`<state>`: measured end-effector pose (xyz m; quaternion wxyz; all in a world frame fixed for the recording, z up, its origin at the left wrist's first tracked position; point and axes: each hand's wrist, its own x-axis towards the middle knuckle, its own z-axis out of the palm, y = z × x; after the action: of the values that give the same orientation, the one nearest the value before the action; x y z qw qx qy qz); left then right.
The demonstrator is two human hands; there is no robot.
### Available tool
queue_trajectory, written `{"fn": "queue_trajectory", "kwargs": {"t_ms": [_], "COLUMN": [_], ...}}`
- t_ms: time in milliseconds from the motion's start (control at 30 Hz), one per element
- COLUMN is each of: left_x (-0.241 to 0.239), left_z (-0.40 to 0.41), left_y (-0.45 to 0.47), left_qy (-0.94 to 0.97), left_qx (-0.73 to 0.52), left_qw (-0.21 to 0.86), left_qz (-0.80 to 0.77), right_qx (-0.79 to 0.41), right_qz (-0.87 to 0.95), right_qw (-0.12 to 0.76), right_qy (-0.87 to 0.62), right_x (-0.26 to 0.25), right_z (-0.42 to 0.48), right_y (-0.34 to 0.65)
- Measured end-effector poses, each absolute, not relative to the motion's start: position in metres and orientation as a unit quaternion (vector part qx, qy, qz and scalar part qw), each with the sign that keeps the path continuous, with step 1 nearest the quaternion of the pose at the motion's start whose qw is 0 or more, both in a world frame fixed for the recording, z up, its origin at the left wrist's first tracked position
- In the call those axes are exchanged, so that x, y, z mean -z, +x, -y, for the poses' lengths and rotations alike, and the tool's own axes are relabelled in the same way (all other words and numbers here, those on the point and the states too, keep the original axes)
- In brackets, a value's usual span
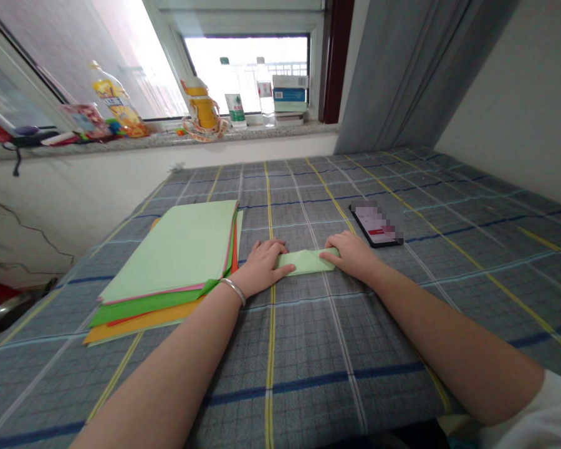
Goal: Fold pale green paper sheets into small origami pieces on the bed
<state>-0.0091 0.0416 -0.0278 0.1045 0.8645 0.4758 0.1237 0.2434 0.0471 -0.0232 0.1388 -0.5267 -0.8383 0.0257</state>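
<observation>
A narrow folded strip of pale green paper (305,260) lies crosswise on the plaid cloth between both hands. My left hand (265,263), with a silver bangle at its wrist, grips the strip's left end, thumb along the near edge and fingers over the far side. At the opposite end, my right hand (348,254) pinches the paper between thumb and curled fingers. Left of my hands sits a stack of coloured paper (172,249), pale green on top with green, orange and pink sheets showing at its edges.
A phone (378,224) with its screen lit lies beyond my right hand. Plaid cloth (308,337) covers the surface. Along the windowsill (168,142) stand a yellow-labelled bottle (116,100), a yellow cup (203,109), a tube (236,111), a clear bottle (264,90) and stacked boxes (290,95).
</observation>
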Motion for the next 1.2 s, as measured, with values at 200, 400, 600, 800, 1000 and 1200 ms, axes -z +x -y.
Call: {"fn": "queue_trajectory", "kwargs": {"t_ms": [200, 400, 600, 800, 1000, 1200], "left_x": [0.021, 0.018, 0.015, 0.020, 0.026, 0.027], "left_z": [-0.044, -0.041, -0.042, -0.023, -0.018, -0.025], "left_y": [-0.012, -0.012, -0.014, 0.012, 0.026, 0.022], "left_qy": [0.867, 0.862, 0.857, 0.825, 0.842, 0.847], "left_qx": [-0.091, -0.076, -0.066, -0.123, -0.118, -0.050], "left_qw": [0.144, 0.147, 0.177, 0.026, -0.037, 0.006], "left_qz": [-0.468, -0.479, -0.480, -0.551, -0.525, -0.529], "right_qx": [-0.028, -0.022, -0.016, -0.027, -0.027, -0.005], "right_qz": [0.840, 0.842, 0.841, 0.849, 0.859, 0.860], "right_qw": [0.135, 0.132, 0.132, 0.148, 0.139, 0.080], "right_qy": [-0.525, -0.523, -0.525, -0.507, -0.491, -0.505], "right_x": [0.025, 0.024, 0.023, 0.022, 0.024, 0.035], "right_z": [-0.048, -0.048, -0.047, -0.041, -0.037, -0.037], "right_y": [0.244, 0.243, 0.243, 0.235, 0.225, 0.223]}}
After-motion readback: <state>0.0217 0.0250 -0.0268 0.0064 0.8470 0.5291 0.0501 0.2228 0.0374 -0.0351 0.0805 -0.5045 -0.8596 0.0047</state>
